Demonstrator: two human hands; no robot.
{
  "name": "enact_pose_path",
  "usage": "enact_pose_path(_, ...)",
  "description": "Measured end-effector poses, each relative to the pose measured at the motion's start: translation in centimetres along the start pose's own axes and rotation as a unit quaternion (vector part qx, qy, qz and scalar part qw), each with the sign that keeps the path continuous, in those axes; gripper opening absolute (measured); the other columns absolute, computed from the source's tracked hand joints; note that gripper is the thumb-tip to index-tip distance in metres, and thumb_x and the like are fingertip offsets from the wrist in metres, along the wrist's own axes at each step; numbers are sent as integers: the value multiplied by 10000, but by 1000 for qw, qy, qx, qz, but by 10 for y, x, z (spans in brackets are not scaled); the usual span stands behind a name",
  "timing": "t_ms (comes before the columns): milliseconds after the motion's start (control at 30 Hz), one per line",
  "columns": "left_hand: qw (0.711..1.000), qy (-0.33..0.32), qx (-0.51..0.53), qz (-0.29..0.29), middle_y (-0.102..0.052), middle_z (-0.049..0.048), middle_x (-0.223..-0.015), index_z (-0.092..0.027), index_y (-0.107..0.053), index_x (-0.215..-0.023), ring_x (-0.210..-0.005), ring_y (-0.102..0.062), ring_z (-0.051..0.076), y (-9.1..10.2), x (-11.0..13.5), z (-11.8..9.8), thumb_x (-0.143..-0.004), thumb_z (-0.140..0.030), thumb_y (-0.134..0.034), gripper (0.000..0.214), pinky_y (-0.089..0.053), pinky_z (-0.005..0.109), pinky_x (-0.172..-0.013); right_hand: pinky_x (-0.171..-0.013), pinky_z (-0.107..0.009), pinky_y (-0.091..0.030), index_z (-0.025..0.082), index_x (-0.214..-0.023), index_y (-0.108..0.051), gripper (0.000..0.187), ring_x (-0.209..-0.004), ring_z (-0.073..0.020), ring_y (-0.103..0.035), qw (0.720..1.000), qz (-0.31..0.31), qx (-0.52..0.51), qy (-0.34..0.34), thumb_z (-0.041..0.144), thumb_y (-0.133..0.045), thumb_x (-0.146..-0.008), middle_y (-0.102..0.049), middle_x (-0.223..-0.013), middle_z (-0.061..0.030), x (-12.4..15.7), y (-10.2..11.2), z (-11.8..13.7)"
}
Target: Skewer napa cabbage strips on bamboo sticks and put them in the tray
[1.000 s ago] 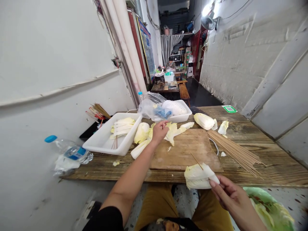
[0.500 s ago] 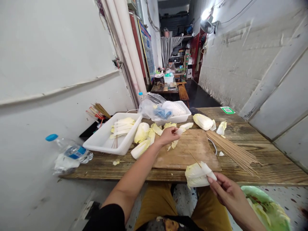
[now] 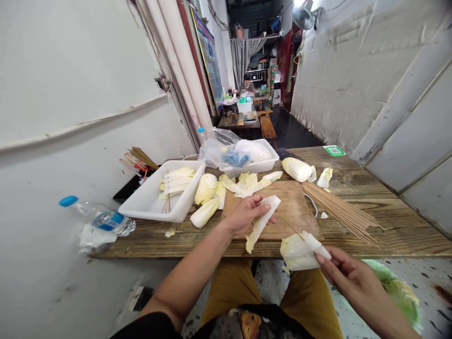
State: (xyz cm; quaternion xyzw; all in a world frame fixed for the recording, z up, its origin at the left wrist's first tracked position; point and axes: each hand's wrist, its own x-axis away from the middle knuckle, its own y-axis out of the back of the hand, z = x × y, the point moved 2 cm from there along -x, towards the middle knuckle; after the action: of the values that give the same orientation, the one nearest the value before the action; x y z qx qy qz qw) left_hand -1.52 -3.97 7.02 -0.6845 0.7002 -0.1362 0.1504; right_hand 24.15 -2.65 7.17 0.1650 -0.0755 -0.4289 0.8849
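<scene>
My left hand [image 3: 247, 215] holds a long pale cabbage leaf [image 3: 262, 223] over the near part of the wooden cutting board [image 3: 296, 207]. My right hand [image 3: 344, 273] pinches a bamboo skewer [image 3: 287, 226] threaded with folded cabbage pieces [image 3: 300, 249] at the table's front edge. More cabbage leaves [image 3: 247, 183] lie at the far side of the board. Two cabbage chunks [image 3: 205, 197] lean against a white tray.
The white tray [image 3: 148, 207] holds skewered cabbage. A second white tray [image 3: 268, 162] carries a plastic bag [image 3: 219, 155]. A bundle of bamboo skewers [image 3: 339, 212] lies on the wooden table [image 3: 406, 235]. A water bottle [image 3: 102, 219] lies far left. A green basin [image 3: 399, 292] sits low right.
My left hand picked a cabbage leaf from the pile beyond the board and drew it back toward me. My right hand kept hold of the loaded skewer.
</scene>
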Motion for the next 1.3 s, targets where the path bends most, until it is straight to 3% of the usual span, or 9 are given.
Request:
enact_pose_path(133, 997, 58, 59, 3, -707, 71, -850, -113, -649, -971, -629, -646, 98, -7, 14, 3, -662, -329, -817, 413, -502, 198, -616, -594, -203, -489, 214, -961, -687, 317, -734, -178, -610, 1000, 2, 28, 0, 495, -575, -867, -668, -776, -33, 5, 1, 4)
enact_pose_path(333, 989, 107, 98, -28, -714, 71, -786, -93, -680, -870, -610, -645, 109, -10, 19, 9, -567, -298, -874, 415, -517, 210, -602, -607, -199, -486, 219, -957, -674, 309, -636, -146, -552, 999, 6, 42, 1, 495, -561, -877, -635, -717, -5, 8, -1, 6)
enact_pose_path(533, 988, 113, 97, -35, -708, 64, -803, -80, -702, -835, -631, -643, 100, -11, 21, 9, -547, -309, -880, 409, -510, 210, -644, -732, -217, -495, 226, -998, -658, 292, -815, -177, -607, 999, 35, 21, -10, 476, -544, -898, -697, -909, -38, 8, -3, 5)
enact_pose_path(1000, 990, 103, 88, -26, -708, 52, -744, -99, -711, -810, -617, -631, 98, -11, 22, 12, -531, -341, -881, 407, -468, 198, -622, -764, -270, -521, 240, -1019, -690, 309, -840, -219, -644, 999, 47, 19, -18, 482, -547, -892, -718, -953, -50, 10, -3, 9)
enact_pose_path(1300, 990, 118, 74, -19, -712, 63, -739, -88, -720, -785, -637, -643, 121, -14, 24, 11, -486, -335, -896, 426, -477, 225, -655, -754, -283, -526, 236, -974, -721, 309, -823, -220, -640, 995, 48, -55, -64, 494, -606, -849, -713, -914, -56, 13, -4, 12)
